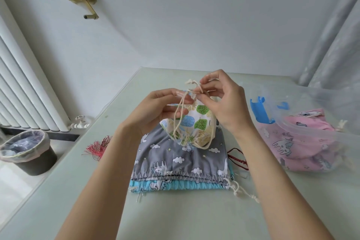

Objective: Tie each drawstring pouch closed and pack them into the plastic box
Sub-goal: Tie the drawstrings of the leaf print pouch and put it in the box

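Pouch with a tree print (196,121) hangs at the frame's centre, its cream drawstring (180,115) pinched by both hands. Left hand (153,109) curls loosely around the cord; right hand (224,101) pinches it between thumb and forefinger, the other fingers spread. Below lie a grey cloud-print pouch (175,160) on a blue one (175,186) (gathered hems) on the pale glossy table (78,191). At right, the clear plastic box (331,107) holds a pink pouch (292,142).
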Motion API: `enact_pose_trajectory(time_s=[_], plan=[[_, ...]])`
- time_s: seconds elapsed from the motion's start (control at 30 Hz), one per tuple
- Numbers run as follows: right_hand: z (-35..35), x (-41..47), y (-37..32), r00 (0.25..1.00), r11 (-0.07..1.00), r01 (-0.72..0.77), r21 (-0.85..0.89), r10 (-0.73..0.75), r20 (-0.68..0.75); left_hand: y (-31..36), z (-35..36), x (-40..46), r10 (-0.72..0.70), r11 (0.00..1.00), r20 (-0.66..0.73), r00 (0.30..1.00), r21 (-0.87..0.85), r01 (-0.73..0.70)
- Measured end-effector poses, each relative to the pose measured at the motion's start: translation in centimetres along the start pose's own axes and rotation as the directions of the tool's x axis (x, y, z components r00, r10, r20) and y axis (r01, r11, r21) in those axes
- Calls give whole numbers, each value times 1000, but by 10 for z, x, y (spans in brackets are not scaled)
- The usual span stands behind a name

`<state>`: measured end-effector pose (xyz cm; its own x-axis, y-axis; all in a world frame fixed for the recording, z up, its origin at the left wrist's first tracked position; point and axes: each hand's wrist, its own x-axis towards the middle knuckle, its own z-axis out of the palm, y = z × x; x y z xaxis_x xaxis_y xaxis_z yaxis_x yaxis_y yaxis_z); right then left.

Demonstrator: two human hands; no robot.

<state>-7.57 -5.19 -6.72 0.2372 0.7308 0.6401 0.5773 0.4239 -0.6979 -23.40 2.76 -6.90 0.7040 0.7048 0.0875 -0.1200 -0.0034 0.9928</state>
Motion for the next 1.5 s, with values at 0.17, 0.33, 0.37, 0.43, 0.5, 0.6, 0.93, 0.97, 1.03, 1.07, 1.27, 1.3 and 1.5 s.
enact_pose_trajectory(time_s=[0.17,0.33,0.37,0.43,0.5,0.6,0.93,0.97,1.03,1.07,1.27,1.3,1.5], plan=[[4,-1,-3,997,998,67,-14,-68,-45,-8,5,4,108,994,-45,993,41,-106],[3,-1,3,999,999,35,-29,-37,-41,-10,9,6,184,973,-92,979,155,-168],[3,0,4,999,1000,2,-4,-2,-42,-12,5,7,241,934,-127,962,300,-194],[1,2,10,990,981,-118,152,127,-56,-13,-4,9,377,777,-189,907,597,-199],[-2,3,15,964,924,-236,302,261,-44,-14,-13,10,388,809,-265,883,556,-189],[-6,1,27,937,897,-339,286,350,10,-12,-26,7,231,972,-280,932,97,-212],[-20,-5,50,902,780,-335,-528,427,60,-7,-32,6,151,971,-331,932,-125,-202],[-20,-4,45,911,808,-291,-512,398,111,-10,-30,6,179,982,-329,927,3,-188],[-18,-1,31,927,891,-190,-412,300,222,-13,-23,6,200,977,-279,939,130,-169],[-16,0,21,924,930,-160,-332,259,282,-13,-19,6,207,971,-250,946,173,-167],[-2,-5,1,782,947,-162,-276,294,550,-11,-12,4,212,936,-140,967,312,-160],[0,-6,4,774,941,-164,-296,309,552,-10,-13,2,210,937,-127,969,309,-162],[-4,-8,11,695,917,-45,-396,313,648,-9,-12,1,214,921,-91,973,350,-170]])
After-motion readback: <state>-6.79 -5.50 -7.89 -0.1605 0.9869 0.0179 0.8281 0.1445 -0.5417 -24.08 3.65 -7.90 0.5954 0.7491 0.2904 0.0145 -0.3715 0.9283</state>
